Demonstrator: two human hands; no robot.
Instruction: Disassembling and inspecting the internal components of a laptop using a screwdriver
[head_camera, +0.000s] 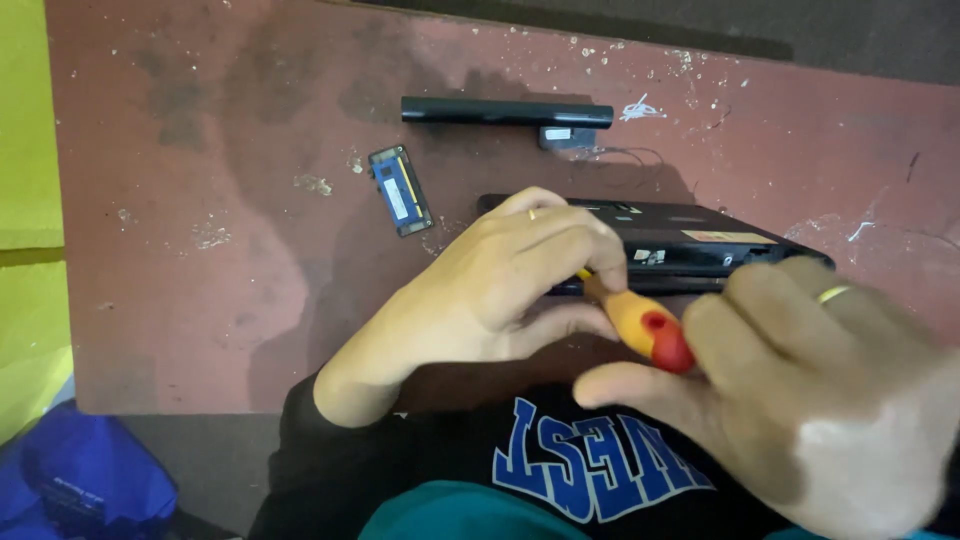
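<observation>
I am closing my right hand (800, 400) around the orange-red screwdriver (648, 328) handle while my left hand (500, 285) is pinching its shaft over the black laptop (690, 245) on the bench (200, 250). I am keeping the tip square and pressing down.

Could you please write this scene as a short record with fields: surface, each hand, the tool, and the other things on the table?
surface: worn reddish table with pale specks
left hand: rests on the black laptop base, fingers around the tool's shaft
right hand: holds the end of the handle; ring on one finger
tool: screwdriver with orange and red handle, tip hidden behind the left hand
other things: long black battery bar at the far side; small memory module lying apart; blue bag below the table edge
</observation>
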